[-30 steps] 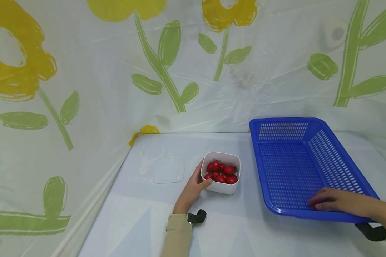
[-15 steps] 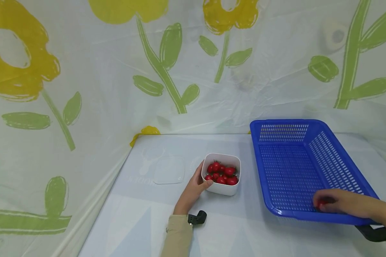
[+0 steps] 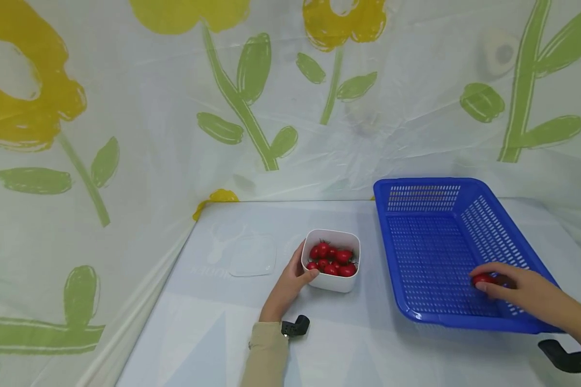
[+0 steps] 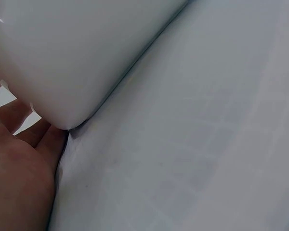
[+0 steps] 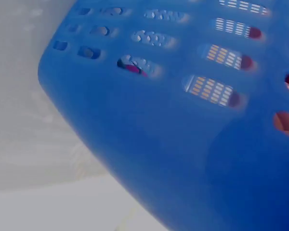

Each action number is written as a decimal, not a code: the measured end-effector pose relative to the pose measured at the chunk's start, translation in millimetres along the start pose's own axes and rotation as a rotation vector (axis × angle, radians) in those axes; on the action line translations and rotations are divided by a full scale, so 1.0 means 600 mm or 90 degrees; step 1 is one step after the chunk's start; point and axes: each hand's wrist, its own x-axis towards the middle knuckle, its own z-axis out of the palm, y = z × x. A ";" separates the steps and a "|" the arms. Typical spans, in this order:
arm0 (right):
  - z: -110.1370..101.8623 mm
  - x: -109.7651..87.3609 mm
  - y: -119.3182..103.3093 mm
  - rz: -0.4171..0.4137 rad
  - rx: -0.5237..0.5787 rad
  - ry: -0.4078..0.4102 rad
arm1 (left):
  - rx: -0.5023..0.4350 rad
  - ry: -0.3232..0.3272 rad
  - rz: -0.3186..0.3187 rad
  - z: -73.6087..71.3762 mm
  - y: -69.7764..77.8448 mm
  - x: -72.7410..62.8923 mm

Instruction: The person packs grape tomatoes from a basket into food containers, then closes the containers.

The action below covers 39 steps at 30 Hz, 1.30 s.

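My left hand (image 3: 288, 282) holds a small white square container (image 3: 331, 283) at its left near corner, thumb at the rim. Several red cherry tomatoes (image 3: 330, 260) with green stems lie inside it. In the left wrist view, the fingers of the left hand (image 4: 19, 178) lie against the rounded white wall (image 4: 82, 57). To the right, my right hand (image 3: 532, 293) pinches one red cherry tomato (image 3: 482, 278) between thumb and fingers, within the near right part of a blue slotted basket (image 3: 389, 263). The right wrist view shows mostly the basket's outer wall (image 5: 135, 120), which hides most of that hand.
A clear flat lid (image 3: 253, 256) lies on the white patterned tabletop (image 3: 358, 333), left of the container. Behind the table and along its left side hangs a pale curtain (image 3: 150, 107) printed with yellow flowers and green leaves.
My right hand has picked up a cherry tomato from the basket's near right corner and moved it up and slightly away from the near rim. The left hand stays on the container.
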 end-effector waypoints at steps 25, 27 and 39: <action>0.015 -0.044 -0.116 -0.003 0.058 0.286 | -0.020 0.022 -0.018 -0.005 -0.032 0.007; 0.016 -0.039 -0.131 -0.020 0.067 0.293 | -0.023 0.021 -0.021 -0.005 -0.021 0.002; 0.037 -0.011 -0.185 -0.112 0.186 0.279 | -0.013 0.040 -0.021 -0.003 -0.042 0.011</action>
